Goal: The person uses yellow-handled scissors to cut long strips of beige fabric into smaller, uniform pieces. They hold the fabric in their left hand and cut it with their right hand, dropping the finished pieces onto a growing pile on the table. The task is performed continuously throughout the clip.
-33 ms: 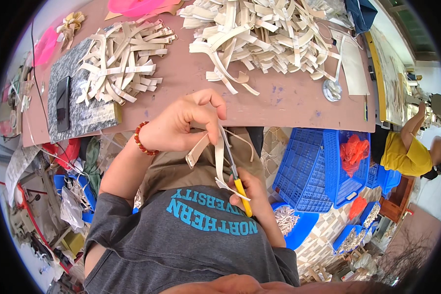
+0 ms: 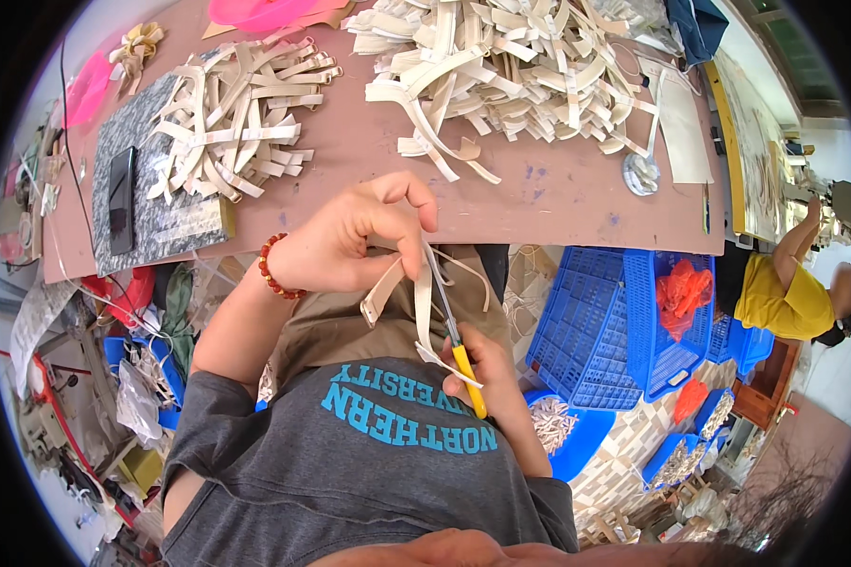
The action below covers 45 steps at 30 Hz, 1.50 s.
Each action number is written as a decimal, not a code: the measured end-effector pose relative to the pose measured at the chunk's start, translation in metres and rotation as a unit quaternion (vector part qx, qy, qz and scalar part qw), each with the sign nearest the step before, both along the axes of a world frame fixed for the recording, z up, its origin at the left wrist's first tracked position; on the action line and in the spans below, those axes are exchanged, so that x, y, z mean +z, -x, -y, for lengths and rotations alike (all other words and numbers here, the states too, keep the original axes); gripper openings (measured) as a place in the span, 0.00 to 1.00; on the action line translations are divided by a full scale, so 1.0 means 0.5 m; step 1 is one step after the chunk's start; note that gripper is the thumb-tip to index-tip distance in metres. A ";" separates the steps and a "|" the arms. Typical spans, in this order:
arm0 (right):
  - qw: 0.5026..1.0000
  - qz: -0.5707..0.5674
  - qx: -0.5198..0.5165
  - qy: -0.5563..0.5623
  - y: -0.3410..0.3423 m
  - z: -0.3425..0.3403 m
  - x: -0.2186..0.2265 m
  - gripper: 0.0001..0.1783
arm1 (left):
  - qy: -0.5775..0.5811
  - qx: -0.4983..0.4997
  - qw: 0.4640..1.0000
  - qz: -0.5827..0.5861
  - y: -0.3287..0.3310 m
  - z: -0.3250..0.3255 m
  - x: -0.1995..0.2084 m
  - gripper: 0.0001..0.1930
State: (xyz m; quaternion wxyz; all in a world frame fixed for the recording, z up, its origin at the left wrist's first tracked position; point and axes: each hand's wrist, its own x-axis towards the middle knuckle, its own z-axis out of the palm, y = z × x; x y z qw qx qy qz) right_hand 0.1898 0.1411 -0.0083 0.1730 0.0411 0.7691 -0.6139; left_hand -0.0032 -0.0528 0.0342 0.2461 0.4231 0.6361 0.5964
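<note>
In front of my lap, my left hand pinches a cream fabric strap between thumb and fingers. Its ends hang down, one to the left and one toward my shirt. My right hand is wrapped round the yellow handle of a slim tool with a long metal blade; from this angle I cannot tell whether it has one blade or two. The blade points up beside the strap, its tip close to my left fingertips. A white end of the strap crosses the yellow handle near my right thumb.
A heap of cream straps lies on the brown table, with a smaller heap on a speckled slab beside a black phone. Blue crates stand at right. A person in yellow works beyond.
</note>
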 end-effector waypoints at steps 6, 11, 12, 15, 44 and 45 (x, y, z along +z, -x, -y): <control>0.999 0.032 0.010 -0.038 0.007 -0.003 0.030 0.32 | -0.007 -0.030 0.998 -0.057 0.006 0.000 0.008 0.07; 0.997 0.046 0.023 -0.058 0.007 -0.008 0.032 0.31 | -0.005 -0.067 0.996 -0.051 0.012 0.001 0.019 0.07; 0.996 0.039 0.029 -0.070 0.009 -0.008 0.034 0.31 | -0.001 -0.079 0.996 -0.046 0.013 0.001 0.018 0.07; 0.995 0.021 0.044 -0.090 0.016 -0.009 0.040 0.31 | 0.005 -0.109 0.993 -0.039 0.017 0.003 0.013 0.07; 0.976 0.089 -0.020 0.199 0.006 0.007 0.002 0.44 | -0.024 0.100 0.929 0.356 -0.041 -0.028 -0.015 0.19; 0.971 0.086 -0.017 0.221 0.003 0.005 -0.001 0.40 | -0.020 0.097 0.927 0.362 -0.040 -0.029 -0.009 0.19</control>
